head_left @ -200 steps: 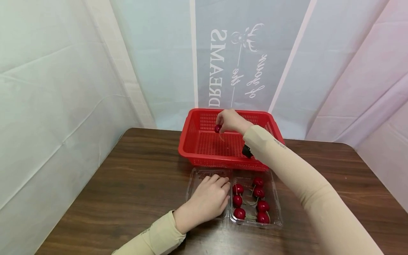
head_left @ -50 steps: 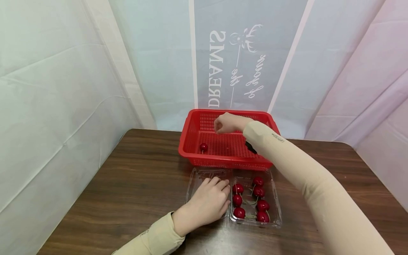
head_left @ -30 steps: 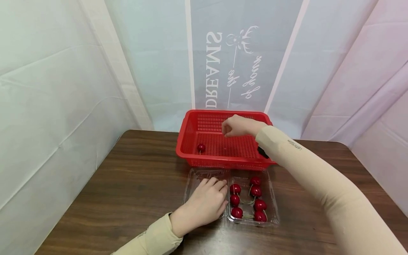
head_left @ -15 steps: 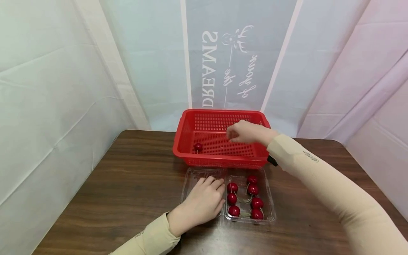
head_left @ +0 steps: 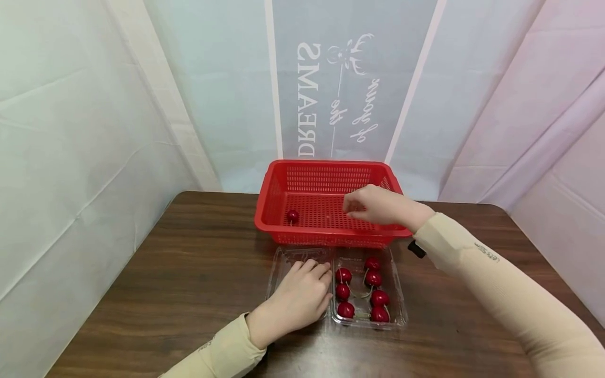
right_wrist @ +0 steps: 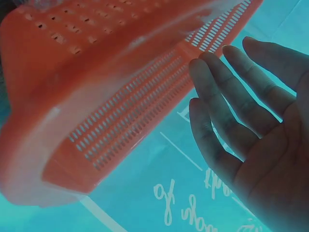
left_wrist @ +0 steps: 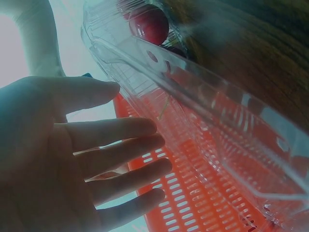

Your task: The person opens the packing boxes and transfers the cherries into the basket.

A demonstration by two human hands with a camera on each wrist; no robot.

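Brown table (head_left: 203, 273). Empty left hand (head_left: 299, 296), loose fingers on box (head_left: 359, 323), seven cherries (head_left: 380, 297) inside, right of fingers. Empty right hand (head_left: 380, 205), half-bent fingers above basket (head_left: 321, 231), one cherry (head_left: 292, 216) inside, left of fingers.

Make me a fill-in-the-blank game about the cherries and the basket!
From the head camera, the plastic basket looks ____ in color.
The clear clamshell box holds ____ cherries.
A lone cherry lies inside the ____.
The hand over the basket is the person's ____ one.

Missing words: red; seven; basket; right.
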